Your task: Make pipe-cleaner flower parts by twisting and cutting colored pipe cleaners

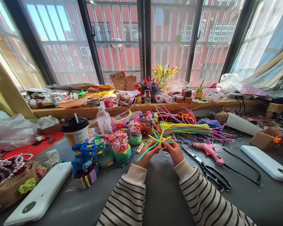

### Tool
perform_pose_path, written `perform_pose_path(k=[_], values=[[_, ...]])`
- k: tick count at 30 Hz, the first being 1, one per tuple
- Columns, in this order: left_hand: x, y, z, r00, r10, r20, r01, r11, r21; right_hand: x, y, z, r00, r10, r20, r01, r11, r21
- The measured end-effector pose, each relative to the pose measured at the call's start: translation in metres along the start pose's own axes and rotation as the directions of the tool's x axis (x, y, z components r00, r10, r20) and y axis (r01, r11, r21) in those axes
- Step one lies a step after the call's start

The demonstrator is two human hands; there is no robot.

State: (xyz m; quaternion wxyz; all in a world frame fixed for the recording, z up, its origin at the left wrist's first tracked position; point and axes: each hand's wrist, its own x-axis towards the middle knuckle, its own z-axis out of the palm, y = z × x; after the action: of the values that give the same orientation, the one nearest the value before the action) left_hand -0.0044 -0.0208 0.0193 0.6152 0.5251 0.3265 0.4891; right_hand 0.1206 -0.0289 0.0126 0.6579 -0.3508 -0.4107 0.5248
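Observation:
Both hands meet over the middle of the grey table around a star-like bunch of yellow and green pipe cleaners (159,142), whose ends spread outward from a knotted centre. My left hand (149,155) grips it from the left, with a green stem sticking out past the fingers toward the lower left. From the right, my right hand (174,152) pinches it near the centre. A small metal ring, perhaps a scissor handle or a loop, lies under the hands. Right of my right hand are long scissors (200,163) and a pink glue gun (211,152).
Pots of pipe-cleaner flowers (118,144) stand left of the hands, beside a lidded cup (75,130) and a plastic bottle (104,121). Behind lies a bundle of yellow pipe cleaners (186,128). White power banks (41,193) flank both sides. The glue gun's cord curves at right.

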Motion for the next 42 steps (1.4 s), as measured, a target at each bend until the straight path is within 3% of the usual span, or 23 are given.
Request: perform_pose_path(k=[3, 5, 9, 17, 22, 30, 34, 37, 42], values=[[0.000, -0.001, -0.002, 0.990, 0.077, -0.122, -0.076, 0.997, 0.014, -0.001, 0.002, 0.001, 0.998, 0.034, 0.052, -0.030, 0.996, -0.085], [0.000, 0.000, -0.004, 0.985, 0.089, -0.149, -0.088, 0.996, 0.011, -0.001, 0.003, 0.002, 0.995, 0.059, 0.085, -0.048, 0.990, -0.132], [-0.001, 0.001, -0.004, 0.989, 0.077, -0.125, -0.073, 0.997, 0.035, -0.001, 0.005, 0.002, 0.989, 0.049, 0.138, -0.022, 0.981, -0.193], [-0.001, 0.004, -0.003, 0.966, -0.020, -0.260, 0.042, 0.996, 0.081, 0.004, 0.002, -0.004, 0.994, 0.066, 0.089, -0.042, 0.967, -0.252], [-0.002, 0.007, 0.000, 0.974, -0.055, -0.220, 0.086, 0.987, 0.134, 0.007, -0.002, -0.008, 0.995, -0.011, 0.099, 0.039, 0.960, -0.279], [-0.007, 0.012, 0.005, 0.989, -0.050, -0.137, 0.072, 0.983, 0.166, 0.007, -0.006, -0.010, 0.997, 0.042, 0.069, -0.024, 0.970, -0.243], [-0.003, 0.007, 0.000, 0.974, -0.061, -0.220, 0.081, 0.993, 0.085, 0.007, -0.006, -0.010, 0.997, 0.004, 0.083, 0.020, 0.959, -0.284], [-0.001, 0.004, -0.004, 0.955, -0.052, -0.292, 0.064, 0.998, 0.029, 0.007, -0.006, -0.009, 0.991, 0.046, 0.125, -0.004, 0.949, -0.316], [-0.002, 0.004, -0.004, 0.956, -0.071, -0.284, 0.061, 0.997, -0.044, 0.005, -0.006, -0.008, 0.979, -0.006, 0.202, 0.070, 0.948, -0.311]])
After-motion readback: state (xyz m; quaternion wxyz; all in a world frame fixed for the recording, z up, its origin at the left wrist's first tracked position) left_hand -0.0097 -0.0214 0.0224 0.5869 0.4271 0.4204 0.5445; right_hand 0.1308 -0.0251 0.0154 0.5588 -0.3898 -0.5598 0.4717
